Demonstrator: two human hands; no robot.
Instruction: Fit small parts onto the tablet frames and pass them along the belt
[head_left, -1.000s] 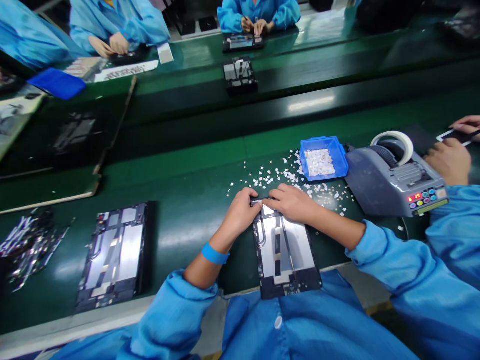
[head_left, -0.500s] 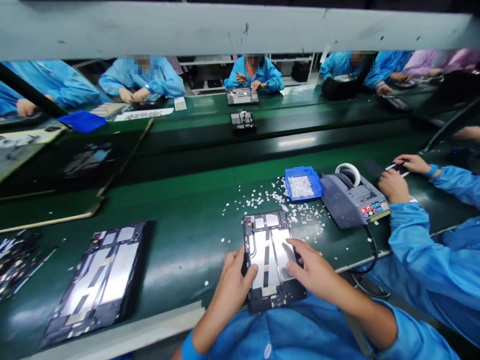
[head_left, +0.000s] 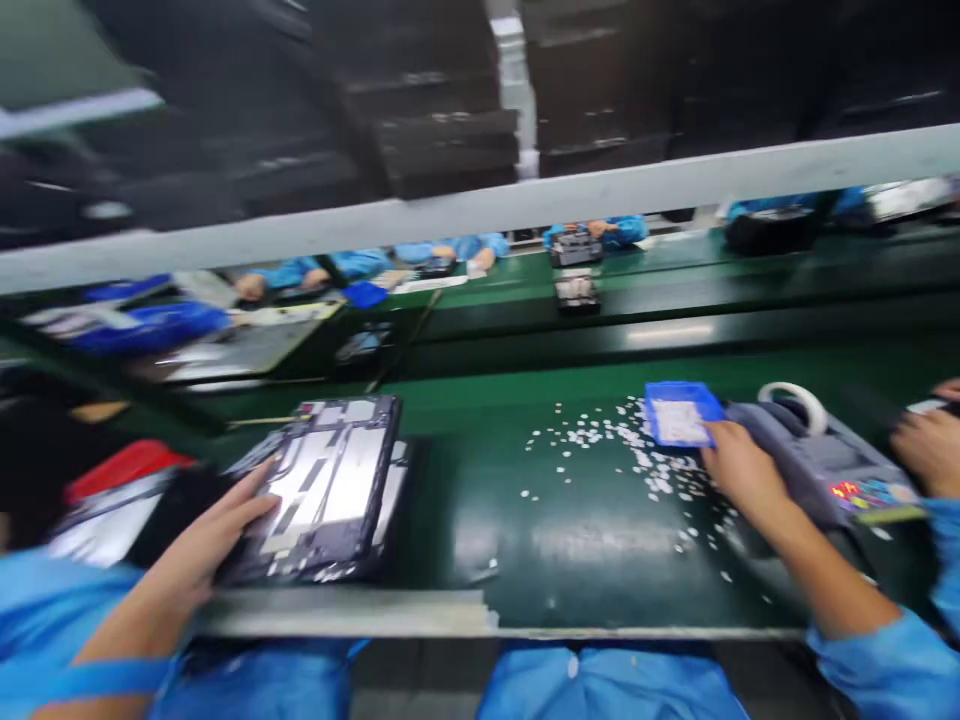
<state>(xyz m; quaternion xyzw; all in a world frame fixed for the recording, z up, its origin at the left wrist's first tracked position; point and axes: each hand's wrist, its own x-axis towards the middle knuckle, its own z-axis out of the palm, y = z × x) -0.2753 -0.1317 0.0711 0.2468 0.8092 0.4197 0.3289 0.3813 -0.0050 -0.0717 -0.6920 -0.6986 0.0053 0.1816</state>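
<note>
Two hands apart: left hand [head_left: 206, 545] flat, grip open, on tablet frame [head_left: 330, 490]; right hand [head_left: 739, 470] at blue tray [head_left: 681, 412], grip unclear.

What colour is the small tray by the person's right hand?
Blue tray, seen in the head view.

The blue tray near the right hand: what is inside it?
The blue tray holds a pale, whitish layer, probably small white pieces like those scattered on the green mat. Blur hides details. The right hand covers its near corner.
</note>
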